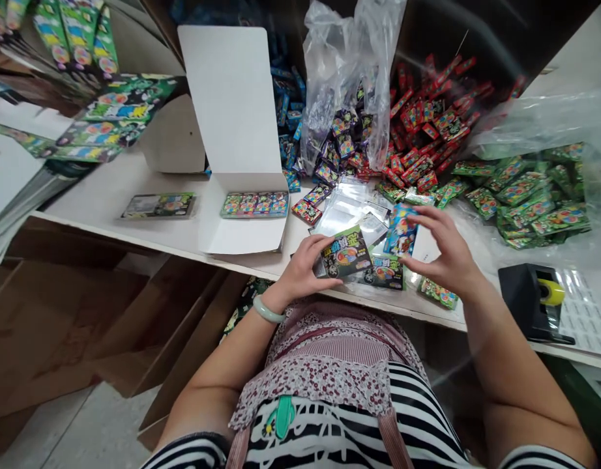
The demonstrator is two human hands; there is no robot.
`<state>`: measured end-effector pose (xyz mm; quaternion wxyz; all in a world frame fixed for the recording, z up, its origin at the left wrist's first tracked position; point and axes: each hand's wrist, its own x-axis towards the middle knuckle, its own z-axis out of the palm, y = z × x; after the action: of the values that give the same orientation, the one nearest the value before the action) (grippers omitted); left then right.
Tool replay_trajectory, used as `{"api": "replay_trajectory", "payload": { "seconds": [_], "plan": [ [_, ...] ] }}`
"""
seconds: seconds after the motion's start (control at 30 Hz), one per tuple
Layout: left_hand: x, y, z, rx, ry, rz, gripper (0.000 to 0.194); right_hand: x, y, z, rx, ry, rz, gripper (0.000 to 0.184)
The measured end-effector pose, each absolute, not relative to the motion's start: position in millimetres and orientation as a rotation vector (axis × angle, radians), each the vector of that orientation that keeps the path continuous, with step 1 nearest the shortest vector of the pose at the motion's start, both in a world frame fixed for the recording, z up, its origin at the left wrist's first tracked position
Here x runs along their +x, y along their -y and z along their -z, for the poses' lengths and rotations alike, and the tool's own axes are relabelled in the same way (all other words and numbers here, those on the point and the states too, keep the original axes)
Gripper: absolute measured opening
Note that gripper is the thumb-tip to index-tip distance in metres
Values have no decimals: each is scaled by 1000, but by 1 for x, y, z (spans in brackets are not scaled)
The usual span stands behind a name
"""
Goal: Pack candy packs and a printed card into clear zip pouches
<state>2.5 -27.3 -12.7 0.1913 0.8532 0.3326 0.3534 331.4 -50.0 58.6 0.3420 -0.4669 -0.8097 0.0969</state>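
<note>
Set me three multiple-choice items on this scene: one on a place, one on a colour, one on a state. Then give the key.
1. Which holds the green packet?
A. left hand
B. right hand
C. the white tray

2. What colour is the tape roll on the black dispenser?
A. red
B. blue
C. yellow

3. How is the white cardboard box set?
A. lid shut
B. lid raised open
C. upside down

Key:
1. A, the left hand's fingers grip the packet's edge.
2. C, the roll shows yellow against the dispenser's black body.
3. B, the lid stands up behind a row of packets in the base.
</note>
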Motion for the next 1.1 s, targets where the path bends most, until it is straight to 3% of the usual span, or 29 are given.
{"api": "replay_trajectory", "payload": {
  "seconds": [0.13,0.37,0.8,1.1],
  "plan": [
    [10,28,12,2508,-878,-948,94,333,58,-88,-1069,2510,-329,59],
    [8,29,9,2609,-724,-839,93,328,52,-88,-1064,2743,-369,56],
    [8,20,-2,2468,-646,-733,90,332,36,-113,-1024,2804,-451,53],
    [7,23,0,2426,-778,-848,90,321,48,-106,-1207,2589,-249,61]
  ]
}}
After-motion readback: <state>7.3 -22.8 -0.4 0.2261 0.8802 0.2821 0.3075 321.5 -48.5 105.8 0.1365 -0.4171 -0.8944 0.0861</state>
